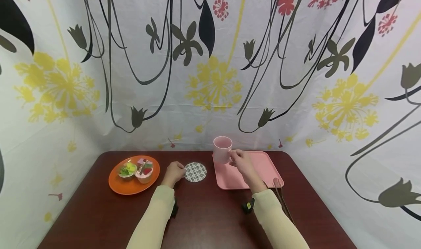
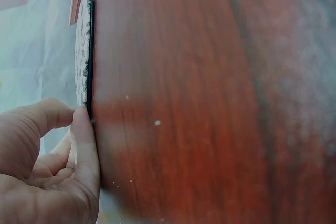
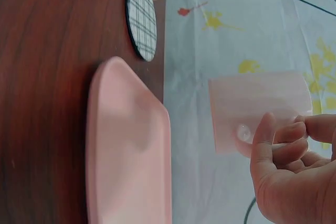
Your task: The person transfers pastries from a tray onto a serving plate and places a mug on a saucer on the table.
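A pink mug hangs upright above the left part of a pink tray. My right hand grips it by the handle; in the right wrist view a gap shows between mug and tray. A round white coaster with a dark plaid pattern lies on the table, left of the tray. At its left edge, my left hand pinches the rim between thumb and finger. The left wrist view shows the coaster edge-on, its dark underside close to the tabletop.
An orange plate with a small bowl of green and yellow food and a cupcake-like dessert sits at the left. A wooden fork-like utensil leans over the tray's front right corner. A patterned curtain hangs behind the dark table.
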`<state>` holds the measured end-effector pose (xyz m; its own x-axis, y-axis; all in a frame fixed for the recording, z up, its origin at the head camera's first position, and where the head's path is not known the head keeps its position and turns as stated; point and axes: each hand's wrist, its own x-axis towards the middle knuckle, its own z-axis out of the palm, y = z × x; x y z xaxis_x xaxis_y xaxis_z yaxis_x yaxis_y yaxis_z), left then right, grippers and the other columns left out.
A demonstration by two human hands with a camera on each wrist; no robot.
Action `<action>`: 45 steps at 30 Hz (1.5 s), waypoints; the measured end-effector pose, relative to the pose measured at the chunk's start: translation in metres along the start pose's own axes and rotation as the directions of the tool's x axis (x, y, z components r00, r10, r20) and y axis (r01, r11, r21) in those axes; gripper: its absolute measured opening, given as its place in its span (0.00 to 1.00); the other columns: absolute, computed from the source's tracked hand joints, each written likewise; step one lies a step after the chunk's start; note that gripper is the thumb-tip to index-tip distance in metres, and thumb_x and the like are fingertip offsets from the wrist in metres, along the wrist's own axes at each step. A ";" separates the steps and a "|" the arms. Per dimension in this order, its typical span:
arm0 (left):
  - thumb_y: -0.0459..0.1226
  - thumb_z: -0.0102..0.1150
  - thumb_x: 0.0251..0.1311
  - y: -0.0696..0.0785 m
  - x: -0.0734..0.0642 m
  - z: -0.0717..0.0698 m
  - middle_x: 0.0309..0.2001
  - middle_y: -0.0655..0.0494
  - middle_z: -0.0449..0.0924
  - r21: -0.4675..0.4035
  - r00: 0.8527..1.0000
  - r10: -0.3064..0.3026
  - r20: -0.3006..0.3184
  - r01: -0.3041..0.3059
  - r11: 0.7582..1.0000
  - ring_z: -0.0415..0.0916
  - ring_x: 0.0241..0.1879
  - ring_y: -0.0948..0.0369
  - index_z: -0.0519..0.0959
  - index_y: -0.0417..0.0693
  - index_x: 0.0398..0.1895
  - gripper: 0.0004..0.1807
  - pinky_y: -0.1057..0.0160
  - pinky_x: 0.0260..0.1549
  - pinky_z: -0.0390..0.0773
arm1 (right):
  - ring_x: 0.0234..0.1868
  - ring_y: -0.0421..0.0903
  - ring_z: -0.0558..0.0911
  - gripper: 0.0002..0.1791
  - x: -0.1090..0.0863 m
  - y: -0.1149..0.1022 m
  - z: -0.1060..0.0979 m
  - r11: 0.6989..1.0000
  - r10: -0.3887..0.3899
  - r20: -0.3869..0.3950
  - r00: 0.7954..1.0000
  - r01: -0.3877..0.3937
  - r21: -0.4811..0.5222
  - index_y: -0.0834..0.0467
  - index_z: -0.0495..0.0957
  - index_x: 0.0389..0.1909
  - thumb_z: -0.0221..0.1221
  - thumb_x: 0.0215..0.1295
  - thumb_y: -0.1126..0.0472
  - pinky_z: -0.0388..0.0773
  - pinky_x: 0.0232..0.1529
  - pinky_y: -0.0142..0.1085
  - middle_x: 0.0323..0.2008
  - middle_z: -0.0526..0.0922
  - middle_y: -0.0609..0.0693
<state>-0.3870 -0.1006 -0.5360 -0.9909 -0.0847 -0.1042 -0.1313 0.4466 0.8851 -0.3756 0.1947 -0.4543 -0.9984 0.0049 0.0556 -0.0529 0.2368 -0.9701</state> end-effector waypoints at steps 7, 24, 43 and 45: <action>0.31 0.59 0.74 -0.001 0.002 -0.001 0.49 0.38 0.83 -0.010 1.000 -0.023 0.009 0.023 1.000 0.86 0.41 0.50 0.80 0.33 0.49 0.08 0.53 0.41 0.88 | 0.56 0.54 0.81 0.19 -0.003 0.006 0.024 0.998 0.010 0.016 1.000 -0.011 0.054 0.65 0.71 0.30 0.57 0.81 0.58 0.88 0.60 0.50 0.40 0.76 0.54; 0.31 0.62 0.70 -0.009 0.014 0.003 0.43 0.40 0.83 -0.006 1.000 -0.020 -0.016 0.020 1.000 0.84 0.36 0.52 0.80 0.33 0.46 0.08 0.56 0.37 0.86 | 0.44 0.51 0.83 0.19 -0.007 0.021 0.053 0.993 -0.001 0.046 0.999 -0.004 0.118 0.59 0.70 0.25 0.58 0.81 0.58 0.90 0.55 0.49 0.31 0.74 0.49; 0.32 0.63 0.68 -0.009 0.010 0.002 0.39 0.43 0.84 0.028 0.999 -0.001 -0.047 0.003 1.000 0.82 0.34 0.53 0.81 0.33 0.45 0.09 0.54 0.40 0.86 | 0.38 0.49 0.80 0.18 -0.011 0.039 0.093 0.981 0.020 0.071 0.997 -0.033 0.190 0.65 0.75 0.29 0.59 0.80 0.59 0.87 0.48 0.40 0.30 0.74 0.49; 0.32 0.63 0.68 -0.008 0.010 0.002 0.39 0.42 0.84 0.027 0.999 0.006 -0.046 -0.004 1.000 0.83 0.35 0.52 0.81 0.33 0.45 0.09 0.53 0.40 0.86 | 0.38 0.48 0.80 0.18 -0.011 0.042 0.095 0.983 0.024 0.072 0.997 -0.037 0.180 0.66 0.76 0.30 0.59 0.80 0.58 0.86 0.46 0.38 0.30 0.75 0.50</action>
<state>-0.3957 -0.1030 -0.5450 -0.9893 -0.1229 -0.0782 -0.1276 0.4711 0.8728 -0.3684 0.1119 -0.5183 -0.9982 -0.0589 0.0150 -0.0184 0.0572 -0.9982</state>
